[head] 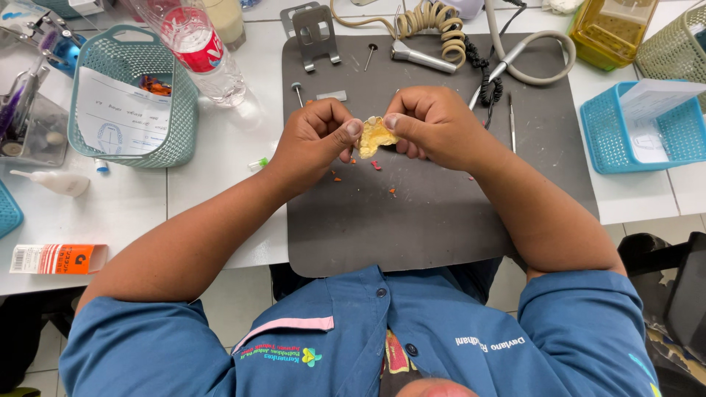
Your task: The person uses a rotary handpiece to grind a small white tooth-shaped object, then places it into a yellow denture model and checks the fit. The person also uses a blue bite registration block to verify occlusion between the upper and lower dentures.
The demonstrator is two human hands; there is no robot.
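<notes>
White tiled surface carries a dark grey mat, and above the mat's middle both hands meet around a small yellowish wax-like piece. Left hand is curled nearly closed, thumb tip pressed to the piece's left side, while the right hand pinches its right side between thumb and bent fingers. Small orange crumbs lie on the mat just beneath the hands, and a teal basket stands toward the surface's left edge.
</notes>
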